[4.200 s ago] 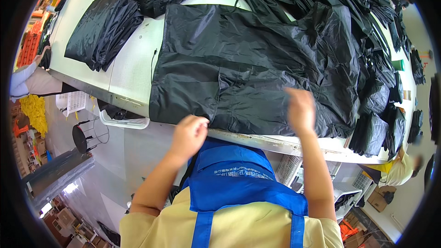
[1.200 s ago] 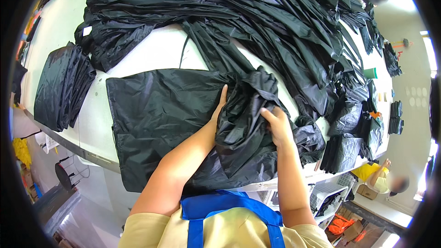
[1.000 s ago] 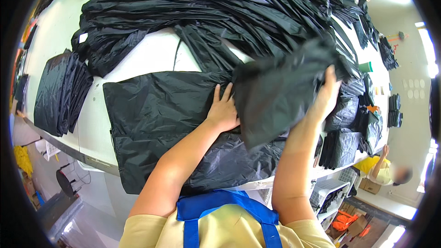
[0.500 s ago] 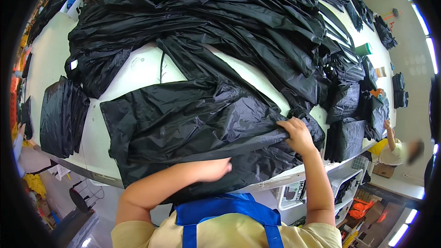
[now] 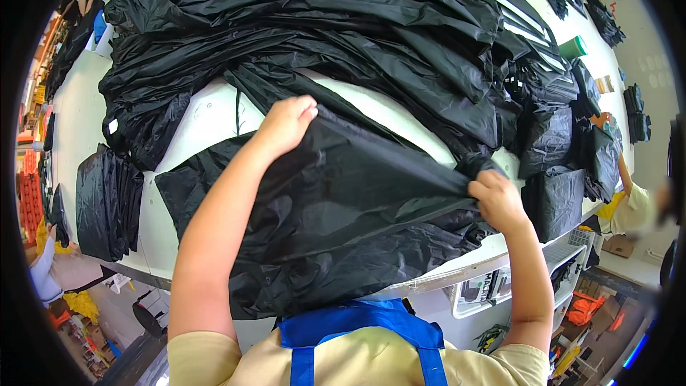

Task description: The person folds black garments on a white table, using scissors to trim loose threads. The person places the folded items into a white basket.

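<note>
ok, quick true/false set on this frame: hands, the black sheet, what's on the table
1. Both hands grip the same black sheet. True: the left hand pinches its far edge and the right hand holds its right edge.
2. The black sheet lies flat with no hand on it. False: it is pulled taut between the two hands.
3. A big heap of black sheets covers the far side of the white table. True.
4. The folded stack at the left is blue. False: it is black.
5. A green roll sits at the far right of the table. True.
</note>
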